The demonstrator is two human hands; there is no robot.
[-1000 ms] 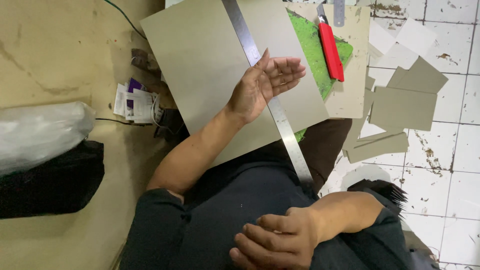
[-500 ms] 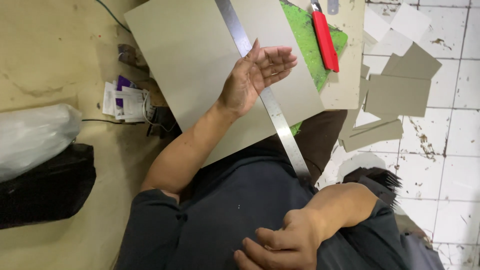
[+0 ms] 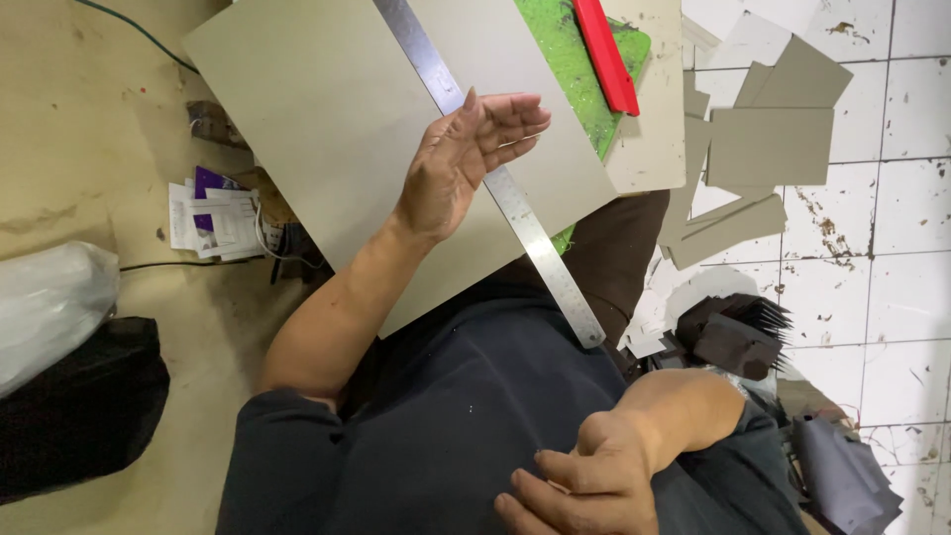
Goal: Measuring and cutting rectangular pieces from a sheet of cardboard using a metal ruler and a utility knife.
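A large grey cardboard sheet (image 3: 327,129) lies across my lap and the floor. A long steel ruler (image 3: 525,223) runs diagonally over it. My left hand (image 3: 461,168) rests on the ruler's upper half, fingers loosely stretched to the right and gripping nothing. My right hand (image 3: 584,485) lies against my dark shirt at the bottom, fingers loosely curled and empty. A green cutting mat (image 3: 575,59) shows under the sheet's right edge. On the mat lies a red utility knife (image 3: 606,54), apart from both hands.
Grey cardboard offcuts (image 3: 768,139) are scattered over white floor tiles at the right. Dark pieces (image 3: 733,337) sit beside my knee. At the left are small printed cards (image 3: 213,218), a cable (image 3: 168,265), a white plastic bag (image 3: 50,307) and a black bag (image 3: 79,406).
My left hand's fingers have drawn closer together on the ruler. The sheet, ruler and mat have shifted slightly in view as my head moved. My right hand stays on my shirt.
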